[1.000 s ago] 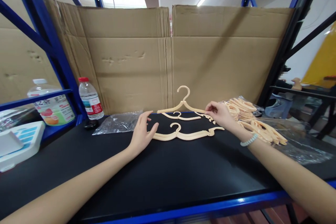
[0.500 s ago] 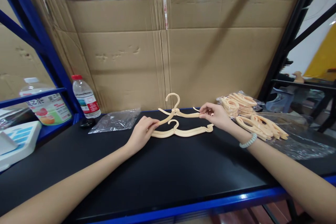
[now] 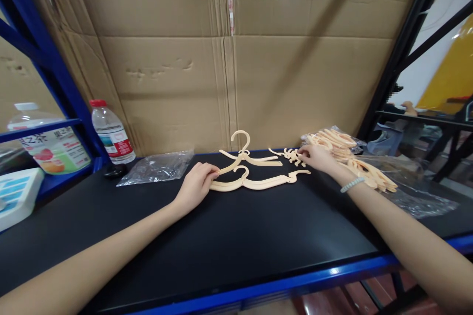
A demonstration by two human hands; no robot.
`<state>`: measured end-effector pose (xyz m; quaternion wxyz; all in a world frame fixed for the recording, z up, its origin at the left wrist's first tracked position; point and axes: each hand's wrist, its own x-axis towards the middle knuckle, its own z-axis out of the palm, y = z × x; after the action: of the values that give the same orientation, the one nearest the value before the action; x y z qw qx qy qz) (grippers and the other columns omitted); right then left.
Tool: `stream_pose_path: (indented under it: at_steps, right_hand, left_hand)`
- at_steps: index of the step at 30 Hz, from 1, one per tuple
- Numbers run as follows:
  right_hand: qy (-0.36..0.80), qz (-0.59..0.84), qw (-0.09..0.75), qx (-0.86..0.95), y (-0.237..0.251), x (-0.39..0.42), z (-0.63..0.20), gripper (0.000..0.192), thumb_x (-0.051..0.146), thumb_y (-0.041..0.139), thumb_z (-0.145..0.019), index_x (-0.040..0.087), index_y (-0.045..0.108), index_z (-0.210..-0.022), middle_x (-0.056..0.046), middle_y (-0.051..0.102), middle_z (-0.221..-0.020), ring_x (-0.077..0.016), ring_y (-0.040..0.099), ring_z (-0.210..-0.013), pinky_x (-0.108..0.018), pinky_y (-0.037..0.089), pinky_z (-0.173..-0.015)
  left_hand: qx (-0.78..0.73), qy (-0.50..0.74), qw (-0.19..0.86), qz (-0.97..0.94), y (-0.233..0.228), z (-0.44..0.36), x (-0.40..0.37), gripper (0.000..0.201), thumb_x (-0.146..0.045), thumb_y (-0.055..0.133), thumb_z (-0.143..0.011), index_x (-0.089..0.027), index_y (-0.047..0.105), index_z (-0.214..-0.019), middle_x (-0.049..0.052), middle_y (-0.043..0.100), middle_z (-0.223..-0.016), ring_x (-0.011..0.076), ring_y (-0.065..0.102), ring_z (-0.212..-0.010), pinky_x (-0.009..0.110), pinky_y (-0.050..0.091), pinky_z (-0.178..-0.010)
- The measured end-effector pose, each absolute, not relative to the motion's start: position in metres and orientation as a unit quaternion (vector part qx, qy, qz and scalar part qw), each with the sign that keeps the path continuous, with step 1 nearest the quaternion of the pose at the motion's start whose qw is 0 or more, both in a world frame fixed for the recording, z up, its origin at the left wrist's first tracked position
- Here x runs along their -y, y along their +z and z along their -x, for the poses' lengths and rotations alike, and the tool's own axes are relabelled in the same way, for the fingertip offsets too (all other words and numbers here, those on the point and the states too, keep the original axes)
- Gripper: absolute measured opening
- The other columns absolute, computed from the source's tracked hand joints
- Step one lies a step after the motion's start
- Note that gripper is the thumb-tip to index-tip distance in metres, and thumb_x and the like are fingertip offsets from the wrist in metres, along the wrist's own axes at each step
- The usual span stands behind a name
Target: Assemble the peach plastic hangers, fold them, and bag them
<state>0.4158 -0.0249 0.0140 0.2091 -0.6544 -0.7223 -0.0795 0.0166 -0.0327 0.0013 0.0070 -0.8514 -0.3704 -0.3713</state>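
Two cream plastic hangers lie on the black shelf top (image 3: 229, 246). My left hand (image 3: 195, 184) pinches the left arm of the rear hanger (image 3: 244, 156), whose hook stands up. The front hanger (image 3: 258, 182) lies flat just before it. My right hand (image 3: 318, 158) rests with its fingertips on a few small cream hanger pieces (image 3: 291, 155) to the right of the hangers. Whether it grips one I cannot tell.
A heap of cream hangers (image 3: 351, 157) lies on clear plastic (image 3: 417, 197) at the right. A clear bag (image 3: 158, 167) and a water bottle (image 3: 109, 133) are at the left, with a larger bottle (image 3: 48, 140) behind a blue post. Cardboard sheets (image 3: 229, 69) wall the back.
My left hand has closed on the rear hanger's left arm. My right hand has let go of its right arm and moved right to the small pieces. The rear hanger sits lower.
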Motion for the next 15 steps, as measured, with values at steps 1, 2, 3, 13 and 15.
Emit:
stream_pose_path:
  at_steps: [1,2,3,13,15]
  right_hand:
    - [-0.088,0.645,0.198,0.733,0.012,0.024,-0.413,0.023,0.019,0.054,-0.082,0.013,0.070,-0.098,-0.011,0.072,-0.090,-0.0228,0.066,-0.083,-0.031,0.049,-0.077]
    - [-0.096,0.634,0.187,0.744,0.011,0.022,-0.410,0.025,0.018,0.053,-0.083,0.013,0.069,-0.102,-0.011,0.072,-0.096,-0.0236,0.065,-0.089,-0.031,0.047,-0.082]
    - [-0.103,0.625,0.178,0.753,0.010,0.021,-0.407,0.027,0.018,0.052,-0.084,0.013,0.069,-0.105,-0.012,0.071,-0.101,-0.0240,0.064,-0.094,-0.032,0.045,-0.086]
    - [-0.147,0.622,0.146,0.755,-0.005,0.010,-0.400,0.023,0.017,0.051,-0.084,0.018,0.072,-0.092,-0.009,0.074,-0.085,-0.0200,0.067,-0.082,-0.026,0.048,-0.078]
    - [-0.164,0.619,0.150,0.753,-0.002,0.011,-0.400,0.024,0.018,0.048,-0.086,0.017,0.071,-0.090,-0.010,0.073,-0.085,-0.0212,0.067,-0.084,-0.028,0.048,-0.079]
  left_hand:
    - [0.373,-0.372,0.007,0.850,0.001,-0.016,0.032,0.014,-0.018,0.045,-0.088,-0.019,0.058,-0.085,0.002,0.059,-0.075,0.0186,0.052,-0.074,0.031,0.044,-0.068]
    - [0.375,-0.372,0.006,0.849,0.001,-0.016,0.032,0.014,-0.017,0.045,-0.088,-0.019,0.058,-0.085,0.002,0.059,-0.075,0.0186,0.052,-0.074,0.031,0.044,-0.068]
    - [0.376,-0.373,0.005,0.848,0.001,-0.016,0.032,0.014,-0.017,0.045,-0.088,-0.019,0.058,-0.085,0.002,0.059,-0.075,0.0186,0.052,-0.075,0.030,0.044,-0.068]
    - [0.378,-0.377,0.006,0.846,0.001,-0.016,0.033,0.014,-0.016,0.044,-0.088,-0.019,0.058,-0.085,0.002,0.059,-0.076,0.0186,0.053,-0.075,0.030,0.043,-0.068]
    - [0.382,-0.379,0.006,0.843,0.001,-0.016,0.033,0.014,-0.017,0.045,-0.088,-0.019,0.058,-0.085,0.002,0.060,-0.076,0.0188,0.053,-0.076,0.031,0.044,-0.069]
